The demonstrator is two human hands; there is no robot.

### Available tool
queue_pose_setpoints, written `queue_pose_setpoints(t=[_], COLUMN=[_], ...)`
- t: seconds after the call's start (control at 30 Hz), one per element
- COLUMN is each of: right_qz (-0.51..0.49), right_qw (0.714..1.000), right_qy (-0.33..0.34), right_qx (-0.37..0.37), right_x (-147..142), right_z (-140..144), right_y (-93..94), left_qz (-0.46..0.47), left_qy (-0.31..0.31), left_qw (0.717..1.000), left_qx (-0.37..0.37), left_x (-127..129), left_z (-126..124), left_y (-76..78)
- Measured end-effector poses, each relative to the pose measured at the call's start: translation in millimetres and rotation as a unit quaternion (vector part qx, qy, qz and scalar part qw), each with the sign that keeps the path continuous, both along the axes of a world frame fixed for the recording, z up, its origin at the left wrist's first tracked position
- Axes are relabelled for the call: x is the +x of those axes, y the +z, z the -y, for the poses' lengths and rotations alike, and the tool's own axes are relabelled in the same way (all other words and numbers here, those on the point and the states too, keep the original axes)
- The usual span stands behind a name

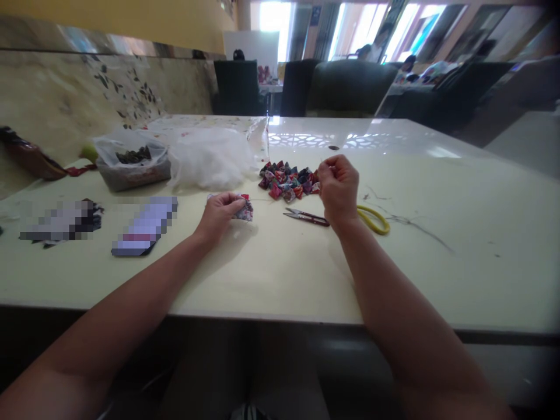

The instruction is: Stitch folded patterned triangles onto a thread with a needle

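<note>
Pinched in my left hand (222,211) is a small piece of patterned cloth (245,211), grey with a bit of red. A thin thread (261,200) runs from the cloth towards the right. My right hand (340,186) is raised with its fingers closed on what looks like a sewing needle, of which only a fine tip shows. Between the hands lie thread snips (307,217), blades pointing left. Behind them sits a cluster of small, colourful stuffed cloth pieces (286,182). Beside my right wrist is a yellow ring-shaped loop (375,220), partly hidden.
A clear bag of white stuffing (214,157) stands behind my left hand, beside a bag of dark contents (133,166). A phone (146,224) and dark scraps (65,220) lie left. Loose threads (415,224) lie right. Chairs (352,87) stand beyond the table (271,280); people sit farther back.
</note>
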State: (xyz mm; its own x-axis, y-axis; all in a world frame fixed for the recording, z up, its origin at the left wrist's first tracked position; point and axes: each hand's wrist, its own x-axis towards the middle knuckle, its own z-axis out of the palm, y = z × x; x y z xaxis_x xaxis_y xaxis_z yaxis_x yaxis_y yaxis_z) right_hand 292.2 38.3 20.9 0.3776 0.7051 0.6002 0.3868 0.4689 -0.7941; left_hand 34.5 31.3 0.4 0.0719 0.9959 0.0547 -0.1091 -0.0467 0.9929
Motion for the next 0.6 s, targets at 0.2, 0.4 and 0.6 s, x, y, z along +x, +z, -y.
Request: queue_pose_setpoints(t=[0.2,0.4,0.6], right_qz=[-0.092,-0.039,0.002], right_qw=[0.936,0.897,0.941], right_qy=[0.248,0.343,0.281], right_qx=[-0.234,-0.277,-0.188], right_x=[-43.6,-67.2,-67.5], right_z=[22.0,33.0,28.3], right_y=[-3.1,-12.5,-17.9], left_qz=[0.028,-0.022,-0.029], left_qy=[-0.06,-0.098,-0.085], left_qw=[0.998,0.993,0.994], left_qx=[0.001,0.066,0.066], left_x=[3.4,5.0,7.4], left_z=[3.2,6.9,6.2], left_y=[-2.6,-3.4,-6.0])
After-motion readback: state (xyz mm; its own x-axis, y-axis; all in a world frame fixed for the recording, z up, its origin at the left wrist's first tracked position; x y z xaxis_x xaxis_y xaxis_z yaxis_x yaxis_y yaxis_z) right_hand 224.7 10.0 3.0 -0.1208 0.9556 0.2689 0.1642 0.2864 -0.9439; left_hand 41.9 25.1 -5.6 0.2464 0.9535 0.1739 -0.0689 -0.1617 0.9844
